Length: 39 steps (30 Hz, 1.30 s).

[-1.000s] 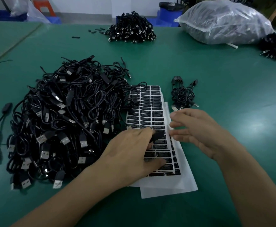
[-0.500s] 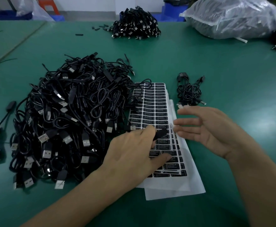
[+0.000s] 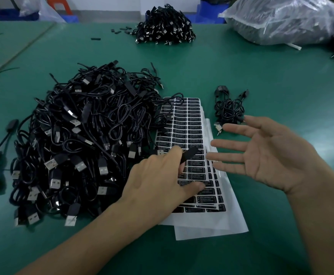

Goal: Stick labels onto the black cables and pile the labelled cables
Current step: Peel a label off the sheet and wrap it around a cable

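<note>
Left hand (image 3: 162, 179) pinches what seems a label (image 3: 189, 153).

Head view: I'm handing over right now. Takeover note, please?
The left grip pinches a small black piece over the label sheet; label or cable part, unclear. The right grip is open, holding nothing.
The big cable pile lies left of the sheet, the small cable pile right.
Done: probably only the small pile. Left: most cables.
</note>
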### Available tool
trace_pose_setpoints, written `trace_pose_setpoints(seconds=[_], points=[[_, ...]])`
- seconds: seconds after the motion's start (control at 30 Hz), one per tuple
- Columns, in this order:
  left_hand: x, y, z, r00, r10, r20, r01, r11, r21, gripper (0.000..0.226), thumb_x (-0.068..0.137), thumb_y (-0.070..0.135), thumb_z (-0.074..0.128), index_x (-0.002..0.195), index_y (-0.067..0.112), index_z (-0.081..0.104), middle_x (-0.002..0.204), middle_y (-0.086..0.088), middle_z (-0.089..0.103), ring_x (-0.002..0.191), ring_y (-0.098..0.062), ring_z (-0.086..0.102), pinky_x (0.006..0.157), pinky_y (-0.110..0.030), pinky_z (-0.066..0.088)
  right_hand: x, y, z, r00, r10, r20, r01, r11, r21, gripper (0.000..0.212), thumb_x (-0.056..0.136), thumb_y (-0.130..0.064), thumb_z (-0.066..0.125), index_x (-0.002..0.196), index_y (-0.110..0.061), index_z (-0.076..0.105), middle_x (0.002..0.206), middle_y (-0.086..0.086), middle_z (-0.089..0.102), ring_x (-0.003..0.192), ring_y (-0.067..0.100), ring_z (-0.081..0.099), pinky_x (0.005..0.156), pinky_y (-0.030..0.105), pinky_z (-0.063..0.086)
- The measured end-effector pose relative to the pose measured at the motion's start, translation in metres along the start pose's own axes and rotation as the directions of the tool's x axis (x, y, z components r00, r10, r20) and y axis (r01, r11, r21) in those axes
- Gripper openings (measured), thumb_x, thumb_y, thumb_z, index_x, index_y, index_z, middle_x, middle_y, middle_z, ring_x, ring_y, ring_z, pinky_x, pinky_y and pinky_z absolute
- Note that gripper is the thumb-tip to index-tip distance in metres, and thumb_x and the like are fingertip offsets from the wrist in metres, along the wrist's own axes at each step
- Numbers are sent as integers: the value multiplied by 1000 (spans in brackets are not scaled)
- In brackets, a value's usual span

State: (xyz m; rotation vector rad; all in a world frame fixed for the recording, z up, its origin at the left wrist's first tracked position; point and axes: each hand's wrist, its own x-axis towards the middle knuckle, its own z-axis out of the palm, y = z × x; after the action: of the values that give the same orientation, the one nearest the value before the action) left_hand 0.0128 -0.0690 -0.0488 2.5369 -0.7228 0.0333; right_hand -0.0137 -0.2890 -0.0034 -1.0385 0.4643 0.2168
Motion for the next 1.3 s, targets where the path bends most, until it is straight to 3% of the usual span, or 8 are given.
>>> trace_pose_setpoints(seconds=[0.13, 0.23, 0.37, 0.47, 0.57, 0.87, 1.07, 1.3], points=[[0, -1, 1, 1000, 8, -19, -8, 1000, -2, 55, 72, 76, 65, 71, 36, 27, 58, 16, 45, 47, 1, 41, 46, -23, 25, 2, 3, 3, 999, 34, 6, -34, 999, 19, 60, 74, -34, 68, 130, -14, 58, 124, 32, 63, 101, 55, 67, 72, 60, 59], [0, -2, 1, 1000, 11, -27, -12, 1000, -13, 55, 70, 76, 66, 72, 36, 28, 57, 17, 44, 48, 2, 41, 46, -23, 26, 4, 7, 4, 999, 42, 22, -43, 998, 36, 61, 74, -33, 70, 130, -12, 57, 116, 29, 69, 97, 44, 71, 64, 44, 61], [2, -5, 1, 999, -13, -51, 10, 999, -54, 52, 71, 72, 69, 74, 35, 32, 62, 17, 51, 51, 1, 48, 47, -25, 34, 4, 16, 12, 995, 24, 96, 6, 954, -301, 61, 71, -29, 77, 124, -6, 56, 99, 23, 75, 64, 17, 71, 48, 21, 53], [3, -6, 1, 998, -46, -52, 39, 991, -129, 53, 71, 71, 69, 73, 34, 32, 85, 14, 68, 65, -2, 61, 55, -30, 48, 3, 21, 13, 988, 54, 143, 22, 876, -483, 43, 61, -27, 84, 98, -6, 73, 86, 20, 75, 49, 12, 63, 38, 16, 44], [3, -5, -1, 998, -59, -38, 52, 985, -163, 54, 65, 72, 72, 73, 37, 31, 96, 18, 70, 75, 0, 63, 61, -31, 51, 5, 24, 14, 986, 79, 144, 20, 812, -583, 6, 76, -17, 79, 72, -12, 78, 72, 14, 72, 43, 9, 57, 33, 14, 35], [2, -3, -3, 999, -23, -23, 12, 923, -385, 51, 71, 38, 85, 71, 27, 35, 87, 29, 68, 68, -5, 66, 62, -37, 55, 6, 28, 19, 990, 26, 138, 68, 773, -631, 26, 87, -9, 69, 65, -19, 76, 70, 10, 71, 46, 9, 58, 32, 13, 30], [2, -3, -2, 999, -11, -40, -8, 896, -445, 44, 75, 34, 80, 73, 16, 39, 76, 22, 72, 67, -6, 69, 61, -43, 58, 7, 31, 22, 985, 27, 170, 100, 714, -693, 23, 88, -15, 70, 66, -18, 77, 62, 4, 66, 43, 5, 51, 35, 13, 26], [2, -2, -3, 999, -27, -47, 4, 896, -444, 46, 75, 36, 77, 69, 21, 34, 75, 23, 71, 64, -6, 66, 59, -39, 56, 9, 32, 24, 988, 37, 149, 81, 702, -708, 18, 83, -18, 70, 66, -18, 78, 58, 1, 64, 40, 3, 48, 34, 12, 24]])
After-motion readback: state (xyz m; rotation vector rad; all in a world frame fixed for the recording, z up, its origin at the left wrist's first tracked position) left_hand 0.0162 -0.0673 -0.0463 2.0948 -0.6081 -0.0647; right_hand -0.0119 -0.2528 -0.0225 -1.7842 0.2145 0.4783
